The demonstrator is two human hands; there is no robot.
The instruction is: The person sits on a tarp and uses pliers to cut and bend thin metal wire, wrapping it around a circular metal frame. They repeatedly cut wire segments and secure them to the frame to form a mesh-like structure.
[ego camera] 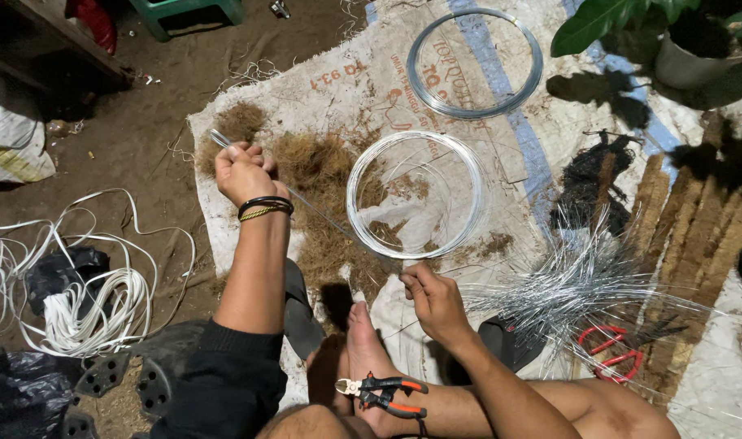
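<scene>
My left hand (242, 171) is closed around one end of a thin silvery wire (322, 216), held out over a pile of brown coconut fibre (322, 171). My right hand (430, 297) pinches the same wire nearer my body, so the strand runs taut between both hands. Beside the strand lies a bright coil of thin wire (350, 199) on a white woven sack (346, 89). Black and orange pliers (385, 393) rest on my bare foot.
A second, greyer wire coil (535, 65) lies farther off. A bundle of cut wire pieces (574, 284), red-handled scissors (611, 351) and fibre-wrapped sticks (696, 236) are on the right. White cord (86, 317) is heaped on the left. A potted plant (680, 49) stands at top right.
</scene>
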